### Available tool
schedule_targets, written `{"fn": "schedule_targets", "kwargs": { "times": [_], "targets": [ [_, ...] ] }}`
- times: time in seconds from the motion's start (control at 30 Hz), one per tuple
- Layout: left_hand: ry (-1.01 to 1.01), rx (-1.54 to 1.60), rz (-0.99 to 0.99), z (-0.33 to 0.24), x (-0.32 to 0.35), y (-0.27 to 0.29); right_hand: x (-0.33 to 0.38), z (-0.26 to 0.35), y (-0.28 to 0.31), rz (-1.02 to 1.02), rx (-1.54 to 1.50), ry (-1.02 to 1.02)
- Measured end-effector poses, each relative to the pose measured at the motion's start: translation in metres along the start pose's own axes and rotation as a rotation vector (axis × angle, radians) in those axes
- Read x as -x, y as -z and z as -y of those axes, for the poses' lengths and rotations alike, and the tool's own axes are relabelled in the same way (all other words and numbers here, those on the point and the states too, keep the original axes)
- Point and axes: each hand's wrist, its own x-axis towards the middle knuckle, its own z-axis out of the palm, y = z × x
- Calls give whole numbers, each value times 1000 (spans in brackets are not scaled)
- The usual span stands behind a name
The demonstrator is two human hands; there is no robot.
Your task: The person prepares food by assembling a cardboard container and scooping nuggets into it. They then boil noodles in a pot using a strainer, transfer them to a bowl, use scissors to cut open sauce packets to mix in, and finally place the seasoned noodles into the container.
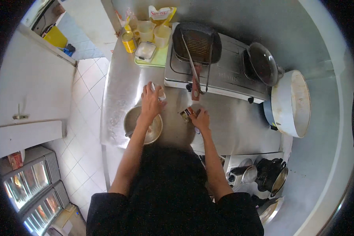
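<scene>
A small packet [185, 114] with dark and orange printing is held in the right hand [201, 119], its fingers closed on one end, near the centre of the frame. By the left hand [149, 100], left of centre, a small whitish container [161, 93] is gripped from above, fingers spread over it — its contents cannot be told. Beneath the left wrist a round metal bowl [158, 131] is partly hidden, set on the steel counter [240, 126]. Farther up, a gas stove [234, 78] is topped by a square grill pan [196, 47], with tongs [190, 55] laid across it. At the upper left of the counter, a yellow can [128, 42] is placed beside a green tray [160, 60]; to the right, a large white pot [282, 104] is seen tilted.
</scene>
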Motion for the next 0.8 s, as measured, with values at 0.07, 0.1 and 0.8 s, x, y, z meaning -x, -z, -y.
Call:
{"fn": "schedule_targets", "kwargs": {
  "times": [0.07, 0.1, 0.8],
  "targets": [
    [13, -80, 13, -20, -5, -1, -10, -14, -18, -55, -78, 79],
    [10, -123, 18, -30, -9, -1, -18, -23, -27, -2, -106, 95],
    [-28, 764, 285, -96, 65, -15, 66, 37, 135, 109, -1098, 24]
  ]
}}
